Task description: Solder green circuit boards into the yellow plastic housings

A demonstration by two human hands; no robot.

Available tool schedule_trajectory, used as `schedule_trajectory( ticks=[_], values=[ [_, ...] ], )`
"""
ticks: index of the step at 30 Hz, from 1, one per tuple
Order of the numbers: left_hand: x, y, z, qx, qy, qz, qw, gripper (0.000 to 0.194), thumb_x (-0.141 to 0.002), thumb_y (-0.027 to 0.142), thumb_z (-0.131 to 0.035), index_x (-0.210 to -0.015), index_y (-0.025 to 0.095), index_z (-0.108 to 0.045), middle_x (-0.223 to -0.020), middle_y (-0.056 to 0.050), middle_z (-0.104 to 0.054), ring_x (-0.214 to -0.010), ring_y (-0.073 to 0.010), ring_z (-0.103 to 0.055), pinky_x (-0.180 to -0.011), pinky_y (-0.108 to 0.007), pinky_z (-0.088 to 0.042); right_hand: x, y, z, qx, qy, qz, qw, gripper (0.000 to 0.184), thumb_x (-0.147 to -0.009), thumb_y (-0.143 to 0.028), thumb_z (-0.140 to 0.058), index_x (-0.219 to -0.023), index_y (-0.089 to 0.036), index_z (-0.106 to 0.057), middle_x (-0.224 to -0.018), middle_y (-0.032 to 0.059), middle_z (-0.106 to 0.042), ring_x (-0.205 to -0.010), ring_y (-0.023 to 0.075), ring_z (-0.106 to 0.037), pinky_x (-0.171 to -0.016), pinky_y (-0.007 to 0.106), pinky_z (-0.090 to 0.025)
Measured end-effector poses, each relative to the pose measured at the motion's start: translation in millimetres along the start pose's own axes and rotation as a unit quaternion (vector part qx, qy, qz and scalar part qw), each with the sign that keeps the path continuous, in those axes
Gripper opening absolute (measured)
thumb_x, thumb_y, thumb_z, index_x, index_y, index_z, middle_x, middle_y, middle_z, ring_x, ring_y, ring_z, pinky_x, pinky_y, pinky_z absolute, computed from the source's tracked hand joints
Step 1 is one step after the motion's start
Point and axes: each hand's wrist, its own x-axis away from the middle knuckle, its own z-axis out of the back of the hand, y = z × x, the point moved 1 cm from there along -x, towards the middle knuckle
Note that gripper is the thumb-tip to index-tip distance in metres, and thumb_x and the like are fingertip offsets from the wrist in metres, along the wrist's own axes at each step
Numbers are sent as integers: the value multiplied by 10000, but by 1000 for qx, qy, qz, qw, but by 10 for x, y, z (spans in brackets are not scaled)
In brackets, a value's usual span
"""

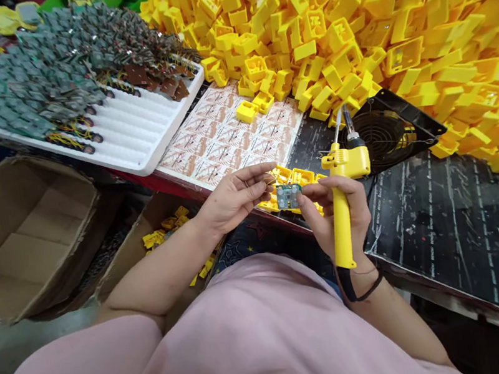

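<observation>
My right hand (338, 207) is wrapped round the handle of a yellow soldering gun (346, 184), tip pointing up and away. Its fingertips also touch a small green circuit board (289, 196). My left hand (236, 196) pinches thin wires at the board's left side, fingers curled together. Several yellow plastic housings (298, 177) lie just behind the board on the table edge.
A huge pile of yellow plastic housings (393, 19) fills the back right. A white tray (137, 135) with several circuit boards (46, 74) stands at the back left. A black fan (381, 134) sits behind the gun. Open cardboard boxes (15, 237) stand on the floor at left.
</observation>
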Motion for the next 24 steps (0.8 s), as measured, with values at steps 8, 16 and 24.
schedule_trajectory(
  ticks=[8,16,24],
  values=[
    [1,-81,-2,-103,47,-47,992,417,-520,436,-1057,-844,246,-876,-685,21,-743,-585,-34,-607,-591,-131,-497,68,-2,-25,-10,-23,-6,1000,332,-892,-170,-753,-1149,-280,-574,-916,-43,-764,-753,112,-773,-737,216,-650],
    [7,71,26,-283,-19,-84,955,270,-686,304,-941,-948,274,-882,-757,16,-692,-642,-49,-548,-620,-173,-433,28,-42,11,-22,-45,-29,998,313,-903,-190,-738,-1132,-278,-543,-888,-51,-755,-714,118,-772,-634,202,-628],
    [14,-103,0,-77,10,1,997,393,-550,425,-1054,-861,260,-880,-783,1,-739,-617,-24,-573,-615,-134,-483,30,-33,-32,-37,-14,-30,999,329,-897,-147,-735,-1122,-280,-537,-892,-62,-741,-718,101,-770,-625,180,-618]
  ],
)
